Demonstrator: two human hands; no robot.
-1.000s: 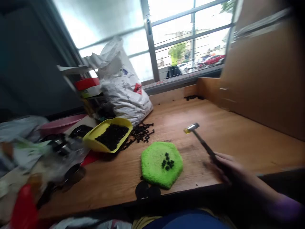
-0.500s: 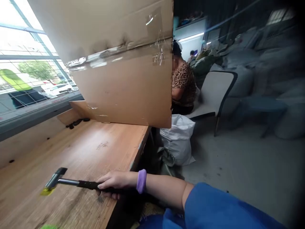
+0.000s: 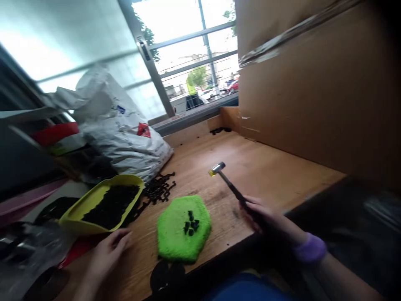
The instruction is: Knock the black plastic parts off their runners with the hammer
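My right hand (image 3: pixel 258 211) is wrapped around the dark grip of a small mallet (image 3: pixel 217 169), held over the wooden table. The mallet has a metal head with a yellow face, which points left. On the table to the left of it lies a bright green, fuzzy hexagonal pad (image 3: pixel 171 238) with several small black pieces (image 3: pixel 191 225) clustered on it. Left of the pad, my left hand (image 3: pixel 108 253) is low over the tabletop, fingers loosely bent and thumb apart, with nothing visible in it. It is nearest to a yellow scoop-shaped tray (image 3: pixel 70 219) filled with small black pieces.
Loose black pieces (image 3: pixel 161 187) lie behind the tray, beside a large white sack (image 3: pixel 125 133). Black discs (image 3: pixel 163 276) sit at the table's front edge. A tall cardboard sheet (image 3: pixel 297 96) stands on the right. Clear plastic (image 3: pixel 28 255) lies at the left, and a barred window is behind.
The view has swung left, bringing the pad, the tray, the sack and my left hand into sight. My right hand still grips the mallet, which now points further forward.
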